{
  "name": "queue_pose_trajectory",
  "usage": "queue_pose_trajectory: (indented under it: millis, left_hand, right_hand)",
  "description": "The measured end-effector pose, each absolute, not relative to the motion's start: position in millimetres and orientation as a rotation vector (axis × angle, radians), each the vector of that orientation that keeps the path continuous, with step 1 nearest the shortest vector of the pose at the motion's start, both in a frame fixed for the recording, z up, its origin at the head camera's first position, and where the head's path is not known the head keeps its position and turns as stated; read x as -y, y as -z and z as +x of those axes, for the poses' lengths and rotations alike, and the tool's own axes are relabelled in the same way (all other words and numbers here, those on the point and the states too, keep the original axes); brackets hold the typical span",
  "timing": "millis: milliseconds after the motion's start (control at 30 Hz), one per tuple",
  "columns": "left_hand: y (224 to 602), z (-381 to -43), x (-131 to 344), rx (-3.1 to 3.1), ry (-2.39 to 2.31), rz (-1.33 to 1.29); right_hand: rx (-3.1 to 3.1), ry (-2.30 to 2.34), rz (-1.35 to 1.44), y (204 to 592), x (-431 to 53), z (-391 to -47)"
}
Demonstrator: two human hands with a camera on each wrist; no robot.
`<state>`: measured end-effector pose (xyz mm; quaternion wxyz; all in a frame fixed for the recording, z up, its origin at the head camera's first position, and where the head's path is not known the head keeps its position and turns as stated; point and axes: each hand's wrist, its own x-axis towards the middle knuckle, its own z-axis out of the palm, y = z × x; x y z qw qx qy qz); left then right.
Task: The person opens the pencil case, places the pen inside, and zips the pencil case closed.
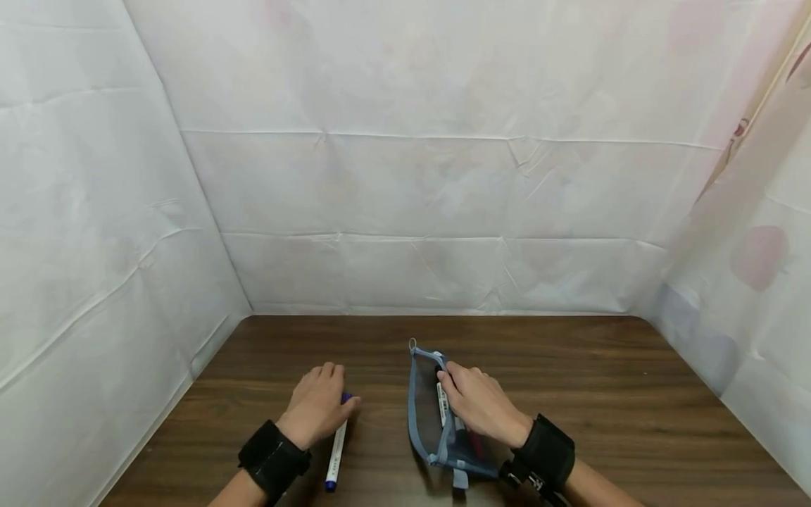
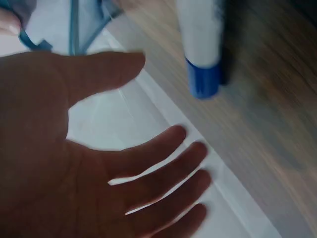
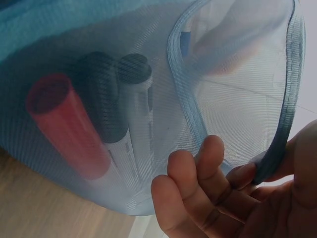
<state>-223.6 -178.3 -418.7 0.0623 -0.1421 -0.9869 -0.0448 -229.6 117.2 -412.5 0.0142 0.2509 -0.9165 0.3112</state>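
Observation:
A white marker with blue ends (image 1: 337,454) lies on the table beneath and beside my left hand (image 1: 315,407). In the left wrist view the fingers of that hand are loosely extended, apart from the marker's blue end (image 2: 203,82). My right hand (image 1: 483,405) pinches the zippered edge of a blue mesh pouch (image 1: 426,405), whose mouth gapes toward the left. Through the mesh, the right wrist view shows a red-capped marker (image 3: 69,126) and two dark-capped markers (image 3: 136,116) inside. The grip is between thumb and index finger, with the other fingers against the mesh.
The dark wooden table (image 1: 608,394) is bounded by white sheeting (image 1: 431,274) at the back and on both sides. A small ring (image 1: 412,343) is at the pouch's far end, and a fabric tab (image 1: 460,480) is at its near end.

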Motion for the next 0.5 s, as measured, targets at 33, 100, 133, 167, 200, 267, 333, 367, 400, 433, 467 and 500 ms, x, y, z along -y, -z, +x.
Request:
queue_pose_trajectory:
  millis: [33, 100, 133, 167, 200, 267, 333, 367, 400, 433, 467, 500]
  left_hand:
    - [418, -224, 182, 3.008, 0.114, -0.402]
    - [414, -223, 187, 3.066, 0.122, -0.338]
    - [412, -223, 189, 3.089, 0.133, -0.314]
    - [410, -222, 190, 3.11, 0.143, -0.297]
    - [408, -221, 191, 3.127, 0.154, -0.289]
    - [407, -219, 191, 3.167, 0.179, -0.292]
    - [406, -217, 191, 3.189, 0.183, -0.325]
    - [406, -216, 190, 3.195, 0.178, -0.34]
    - [406, -215, 189, 3.195, 0.171, -0.354]
    - [407, -215, 188, 3.194, 0.165, -0.361]
    - [407, -214, 187, 3.193, 0.158, -0.364]
    - [408, -214, 186, 3.192, 0.155, -0.366]
  right_hand:
    - [2.854, -0.968, 0.782, 412, -117, -230]
    - [2.856, -0.968, 0.785, 412, -117, -229]
    - [2.856, -0.968, 0.785, 412, -117, -229]
    - [2.855, -0.966, 0.785, 411, -117, -229]
    - [2.854, -0.965, 0.784, 411, -117, -229]
    - [2.854, -0.962, 0.785, 411, -117, -228]
    - [2.855, -0.956, 0.786, 411, -117, -228]
    - [2.855, -0.955, 0.786, 411, -117, -228]
    - [2.857, -0.951, 0.784, 411, -117, -228]
    - [2.859, -0.949, 0.782, 411, -117, -228]
    - [2.862, -0.942, 0.778, 411, -117, -228]
    - [2.864, -0.935, 0.772, 412, -117, -228]
